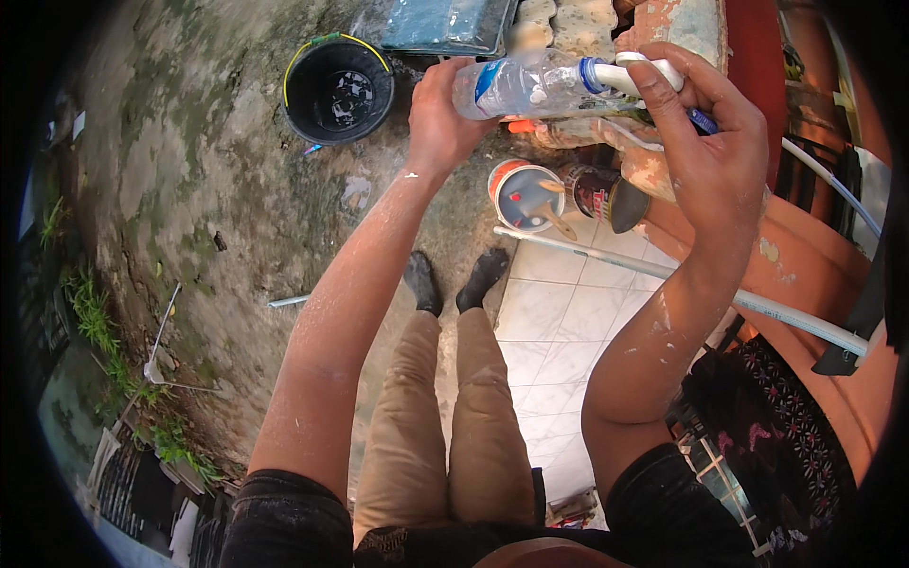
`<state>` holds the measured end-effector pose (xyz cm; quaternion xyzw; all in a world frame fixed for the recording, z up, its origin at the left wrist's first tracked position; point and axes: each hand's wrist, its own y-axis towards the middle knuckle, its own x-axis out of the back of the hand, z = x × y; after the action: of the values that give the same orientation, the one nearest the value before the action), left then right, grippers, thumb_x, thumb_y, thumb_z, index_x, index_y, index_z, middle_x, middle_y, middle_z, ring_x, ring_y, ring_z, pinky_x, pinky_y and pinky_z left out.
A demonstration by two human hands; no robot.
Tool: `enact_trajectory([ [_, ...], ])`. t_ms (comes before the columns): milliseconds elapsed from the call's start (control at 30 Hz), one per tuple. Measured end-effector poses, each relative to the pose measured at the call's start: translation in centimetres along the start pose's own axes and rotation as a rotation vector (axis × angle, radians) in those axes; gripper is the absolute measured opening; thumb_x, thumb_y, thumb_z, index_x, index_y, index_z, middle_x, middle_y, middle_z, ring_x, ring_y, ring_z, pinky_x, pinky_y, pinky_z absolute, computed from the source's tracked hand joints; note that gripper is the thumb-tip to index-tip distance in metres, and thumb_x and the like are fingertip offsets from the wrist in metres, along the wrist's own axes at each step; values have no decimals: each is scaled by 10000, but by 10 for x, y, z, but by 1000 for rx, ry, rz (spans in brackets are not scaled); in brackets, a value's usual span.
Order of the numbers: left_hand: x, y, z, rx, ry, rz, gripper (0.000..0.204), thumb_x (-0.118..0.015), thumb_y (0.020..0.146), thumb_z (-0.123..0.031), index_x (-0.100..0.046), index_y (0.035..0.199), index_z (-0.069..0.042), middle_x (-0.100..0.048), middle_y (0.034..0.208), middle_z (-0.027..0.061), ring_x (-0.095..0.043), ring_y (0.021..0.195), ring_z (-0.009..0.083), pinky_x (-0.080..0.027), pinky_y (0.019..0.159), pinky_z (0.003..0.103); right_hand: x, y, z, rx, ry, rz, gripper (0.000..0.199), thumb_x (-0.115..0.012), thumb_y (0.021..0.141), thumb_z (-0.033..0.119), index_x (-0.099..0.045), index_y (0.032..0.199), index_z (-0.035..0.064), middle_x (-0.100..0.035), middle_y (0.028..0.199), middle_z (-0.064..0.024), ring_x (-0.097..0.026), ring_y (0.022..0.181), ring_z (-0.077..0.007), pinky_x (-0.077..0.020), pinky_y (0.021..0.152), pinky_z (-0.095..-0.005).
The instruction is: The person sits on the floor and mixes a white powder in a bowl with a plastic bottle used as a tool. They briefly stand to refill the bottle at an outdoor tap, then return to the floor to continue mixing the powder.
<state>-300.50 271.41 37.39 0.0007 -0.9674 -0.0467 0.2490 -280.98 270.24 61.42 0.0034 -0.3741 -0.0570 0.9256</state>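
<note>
My left hand is wrapped round the base end of a clear plastic bottle with a blue label and a blue ring at its neck. The neck points right, toward my right hand. Pinched between the right thumb and fingers is a white, smooth, curved piece, its narrow end at the bottle's mouth. Whether that end sits inside the mouth or only against it, I cannot tell. A small blue piece shows under the right fingers, partly hidden. Pale smears mark both forearms.
A black bucket with a yellow handle stands on stained concrete. An orange-rimmed pail holds grey liquid and a brush, beside a dark can. A pale pipe crosses above white tiles. A blue lidded box lies far ahead.
</note>
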Motion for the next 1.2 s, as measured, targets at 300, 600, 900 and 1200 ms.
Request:
enact_trajectory([
  [300,-1,-3,-5,-1,40,35,774,-984,699,-222,-609,1344,-16,-672,1285,172,-668,1216,348,-536,1053,445,-1,-2,4,-31,-28,11,299,-787,1004,256,-788,1220,49,-526,733,77,-452,705,-12,-353,625,-203],
  [600,-3,-3,-7,52,12,82,768,-977,703,-228,-603,1342,-24,-684,1276,179,-669,1214,355,-534,1047,450,0,-1,2,-57,-2,35,311,-791,999,254,-783,1230,45,-503,713,79,-469,703,-8,-377,619,-212],
  [900,-7,-1,-8,59,-11,87,798,-978,676,-220,-605,1355,-28,-670,1307,181,-628,1252,395,-506,1073,483,5,0,5,-5,-84,27,328,-814,976,264,-796,1191,16,-442,700,89,-414,671,-20,-327,571,-234],
  [1200,-11,-1,-9,67,-46,120,775,-975,687,-207,-602,1343,-26,-689,1287,190,-658,1227,388,-524,1048,470,8,3,8,-3,-114,28,360,-856,927,301,-810,1168,38,-435,696,76,-418,666,-32,-324,565,-241],
])
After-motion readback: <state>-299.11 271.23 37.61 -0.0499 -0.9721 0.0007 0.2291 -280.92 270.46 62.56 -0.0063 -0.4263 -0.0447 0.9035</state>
